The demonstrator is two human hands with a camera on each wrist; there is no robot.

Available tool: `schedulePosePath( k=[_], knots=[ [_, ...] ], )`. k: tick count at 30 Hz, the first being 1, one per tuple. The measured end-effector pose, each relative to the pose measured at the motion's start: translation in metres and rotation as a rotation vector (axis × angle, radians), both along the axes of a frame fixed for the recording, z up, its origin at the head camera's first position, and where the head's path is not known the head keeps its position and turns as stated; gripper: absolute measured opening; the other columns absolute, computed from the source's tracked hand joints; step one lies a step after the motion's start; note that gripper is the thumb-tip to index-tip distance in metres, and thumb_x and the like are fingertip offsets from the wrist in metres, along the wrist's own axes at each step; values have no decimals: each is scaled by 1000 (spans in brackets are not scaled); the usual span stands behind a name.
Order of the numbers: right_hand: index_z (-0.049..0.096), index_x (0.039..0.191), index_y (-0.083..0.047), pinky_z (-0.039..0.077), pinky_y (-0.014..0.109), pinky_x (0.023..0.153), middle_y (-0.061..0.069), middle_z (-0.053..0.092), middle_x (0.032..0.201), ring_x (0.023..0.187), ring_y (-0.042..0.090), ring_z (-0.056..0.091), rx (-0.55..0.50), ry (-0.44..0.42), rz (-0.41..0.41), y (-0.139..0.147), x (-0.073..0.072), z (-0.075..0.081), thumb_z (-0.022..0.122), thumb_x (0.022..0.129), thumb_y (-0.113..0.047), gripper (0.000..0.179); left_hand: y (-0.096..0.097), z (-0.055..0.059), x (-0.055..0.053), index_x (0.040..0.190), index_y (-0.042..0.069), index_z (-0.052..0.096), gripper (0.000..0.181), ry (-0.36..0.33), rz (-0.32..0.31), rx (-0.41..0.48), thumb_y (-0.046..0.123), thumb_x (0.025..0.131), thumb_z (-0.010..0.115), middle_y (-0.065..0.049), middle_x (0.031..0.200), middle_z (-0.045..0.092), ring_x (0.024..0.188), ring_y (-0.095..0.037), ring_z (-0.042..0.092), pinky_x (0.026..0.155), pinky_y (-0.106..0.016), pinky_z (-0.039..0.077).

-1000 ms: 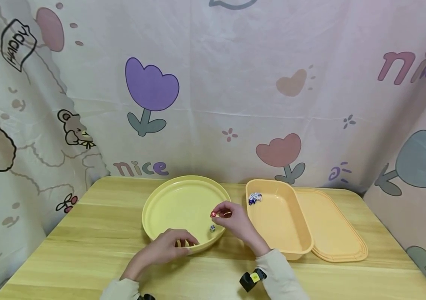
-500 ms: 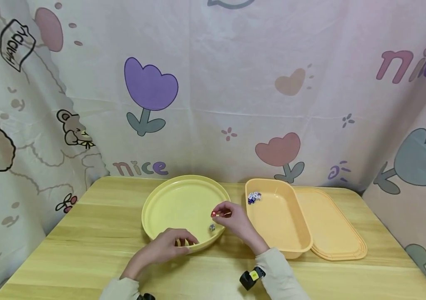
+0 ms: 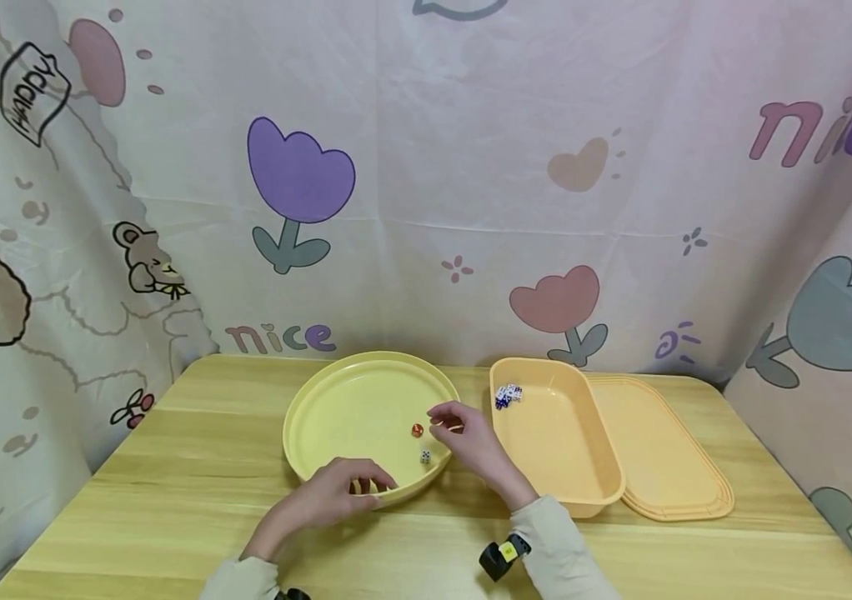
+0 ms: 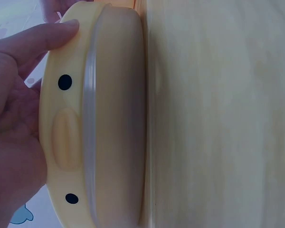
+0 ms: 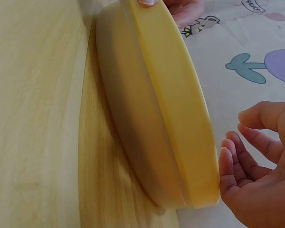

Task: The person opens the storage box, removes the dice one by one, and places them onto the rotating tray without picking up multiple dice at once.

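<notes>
Table (image 3: 148,492) bears tray (image 3: 351,404): left hand (image 3: 339,490) grips it; above, relaxed, empty right hand (image 3: 473,437) likely drops red die (image 3: 417,430), withdrawal next.

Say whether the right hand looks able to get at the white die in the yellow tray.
Likely yes: the right hand is near the white die and holds nothing, and the head view shows nothing between them. The red die is off to one side.

A red die (image 3: 417,431) and a dark-pipped white die (image 3: 425,457) sit apart inside a round yellow tray (image 3: 358,417), toward its right edge.
</notes>
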State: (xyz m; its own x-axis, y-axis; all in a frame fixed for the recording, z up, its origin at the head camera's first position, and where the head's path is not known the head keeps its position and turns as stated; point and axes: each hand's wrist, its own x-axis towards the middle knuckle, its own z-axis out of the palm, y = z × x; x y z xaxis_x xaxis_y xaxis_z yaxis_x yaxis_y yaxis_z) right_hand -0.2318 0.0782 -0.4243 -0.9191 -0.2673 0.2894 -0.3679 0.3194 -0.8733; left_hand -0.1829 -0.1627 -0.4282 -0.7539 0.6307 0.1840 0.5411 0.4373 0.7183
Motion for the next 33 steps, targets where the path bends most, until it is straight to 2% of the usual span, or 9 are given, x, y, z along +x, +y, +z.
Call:
schedulePosePath(
  k=[4, 12, 19, 26, 33],
  knots=[
    [64, 105, 8, 49, 30, 77, 17, 66, 95, 86, 22, 60, -24, -22, 14, 0, 1, 0, 63, 88, 2, 19, 0, -1, 0, 106, 10, 71, 20, -5, -5, 5, 8, 87, 68, 9, 91, 65, 80, -3, 53, 66, -24, 46],
    [63, 107, 9, 49, 27, 72, 18, 68, 94, 84, 26, 63, -53, -35, 38, 0, 4, 2, 63, 90, -1, 19, 0, -3, 0, 104, 10, 71, 18, 7, -5, 18, 9, 87, 68, 10, 90, 64, 79, -2, 53, 65, -23, 46],
    [63, 106, 10, 51, 31, 73, 15, 68, 93, 83, 19, 62, -9, 26, 61, 4, 3, 3, 61, 91, -3, 20, 1, -2, 0, 105, 11, 71, 18, 3, -4, 9, 8, 87, 67, 12, 91, 64, 79, -2, 53, 66, -24, 46],
    [64, 107, 7, 50, 39, 81, 18, 67, 98, 89, 24, 63, 11, -8, 40, 4, 7, 15, 62, 91, -3, 19, 2, -1, -1, 106, 11, 71, 19, -26, 0, -3, 8, 87, 67, 13, 91, 64, 80, -3, 53, 67, -24, 46],
    [66, 106, 4, 50, 38, 82, 17, 67, 101, 90, 24, 64, 95, 46, 74, 5, 5, 31, 61, 91, -3, 17, 1, -1, -1, 104, 10, 71, 18, -13, -2, 8, 8, 87, 67, 12, 90, 64, 79, -3, 53, 67, -24, 46]
  ],
)
